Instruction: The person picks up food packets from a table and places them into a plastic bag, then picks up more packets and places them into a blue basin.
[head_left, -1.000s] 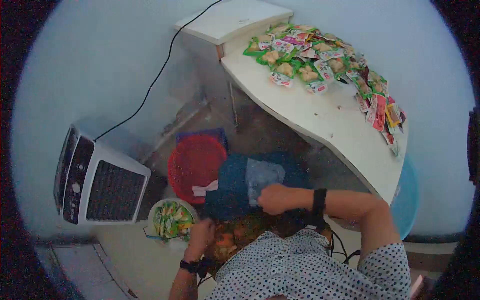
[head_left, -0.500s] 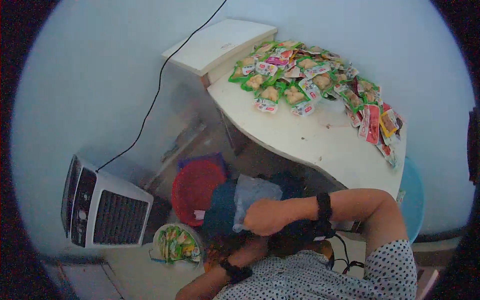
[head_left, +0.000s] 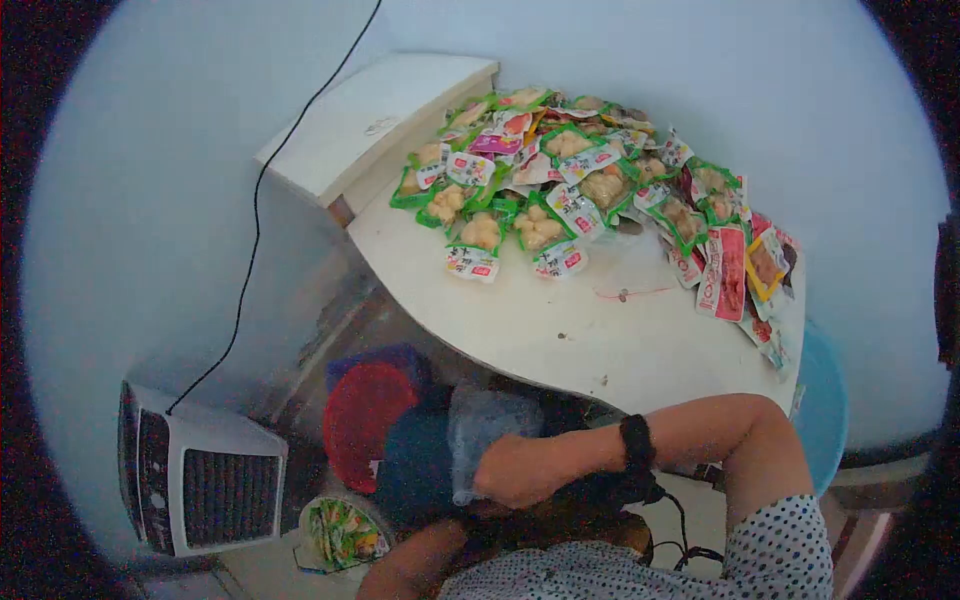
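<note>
A clear plastic bag point(head_left: 488, 418) hangs over my lap, in front of dark blue cloth point(head_left: 415, 465). My right hand point(head_left: 515, 472) is closed on the bag's near edge, with the wrist in a black band. Below it and to the left lies my left hand point(head_left: 445, 545), close to my body. Its fingers are in shadow and hidden, so its grip does not show.
Sealed food packets point(head_left: 585, 190) are heaped on a white curved table point(head_left: 480, 320). A red basin point(head_left: 365, 425) and a bin point(head_left: 340, 535) of packets stand at lower left, near a white-and-black appliance point(head_left: 215, 480). A blue tub point(head_left: 825, 410) is at right.
My view has tilted up, so the table and packets sit lower and further left in it. My right hand keeps its hold on the plastic bag.
</note>
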